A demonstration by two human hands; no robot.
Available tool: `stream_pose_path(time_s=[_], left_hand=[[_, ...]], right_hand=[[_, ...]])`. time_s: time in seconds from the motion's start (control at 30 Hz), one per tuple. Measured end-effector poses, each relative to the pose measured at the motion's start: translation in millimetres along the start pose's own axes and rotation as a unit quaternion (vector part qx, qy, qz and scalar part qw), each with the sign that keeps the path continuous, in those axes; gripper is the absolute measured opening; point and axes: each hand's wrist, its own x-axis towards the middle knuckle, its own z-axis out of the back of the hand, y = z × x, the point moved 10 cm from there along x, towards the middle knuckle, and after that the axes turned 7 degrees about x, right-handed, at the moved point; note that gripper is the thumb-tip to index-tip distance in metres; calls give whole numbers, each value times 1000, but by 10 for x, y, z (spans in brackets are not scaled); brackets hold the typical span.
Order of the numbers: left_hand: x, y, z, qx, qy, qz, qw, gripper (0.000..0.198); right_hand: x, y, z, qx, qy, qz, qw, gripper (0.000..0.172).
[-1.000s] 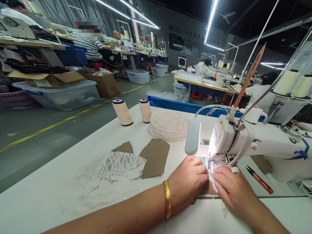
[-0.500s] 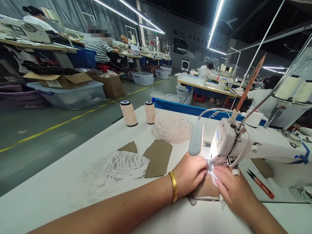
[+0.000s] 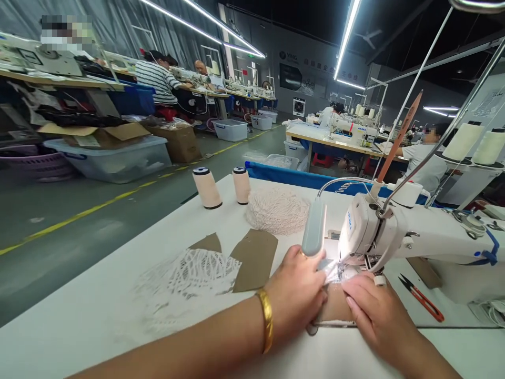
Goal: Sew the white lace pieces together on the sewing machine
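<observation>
White lace (image 3: pixel 331 271) lies under the needle area of a white sewing machine (image 3: pixel 357 226), stretched toward the left. My left hand (image 3: pixel 298 289), with a gold bangle at its wrist, is closed on the lace's left side, below the grey lamp (image 3: pixel 314 226). Close in front of the presser foot, my right hand (image 3: pixel 379 308) has its fingers together at the lace's right edge; its fingertips partly hide what they grip. Between the hands a brown panel (image 3: pixel 337 305) shows on the machine bed.
On the white table (image 3: pixel 213 347) lie spread white lace (image 3: pixel 201 271), a brown card piece (image 3: pixel 256 258) and a lace heap (image 3: pixel 278 210). Two thread cones (image 3: pixel 207 188) stand behind. Red-handled thread snips (image 3: pixel 422 298) lie at right. Other people work at machines beyond.
My left hand has moved left and toward me, away from the needle, drawing the lace taut. My right hand stays by the presser foot; the lace edge hanging beneath its fingers no longer shows.
</observation>
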Motion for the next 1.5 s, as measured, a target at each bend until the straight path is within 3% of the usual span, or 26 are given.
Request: stream_pose_path(time_s=[0.1,0.2,0.43,0.63,0.8,0.93,1.03,1.2,1.5], left_hand=[[-113,-198,143,-57,-1,-42,997,19],[-106,-287,132,-86,7,-75,994,15],[-63,-246,8,-31,-6,-73,997,17],[-62,-237,69,-66,-7,-72,995,20],[-59,-147,74,-11,14,-56,998,20],[-105,-320,153,-14,-38,-123,992,7],[-153,-443,123,-42,-48,-175,983,15],[-170,-412,71,-43,-51,-164,984,17],[-173,-417,38,-45,-51,-159,985,14]], right_hand=[[11,8,-56,1,21,-6,1000,36],[-1,-42,-120,-13,49,-24,998,35],[-17,-75,-127,-24,53,-40,997,33],[-19,-74,-178,-18,75,-54,996,26],[-40,-105,-168,-24,70,-56,996,32],[-31,-83,-146,-16,65,-47,997,31],[-31,-72,-131,-13,60,-42,997,33],[-51,-90,-115,-17,52,-42,998,38],[-18,-84,-81,-30,44,-41,998,29]])
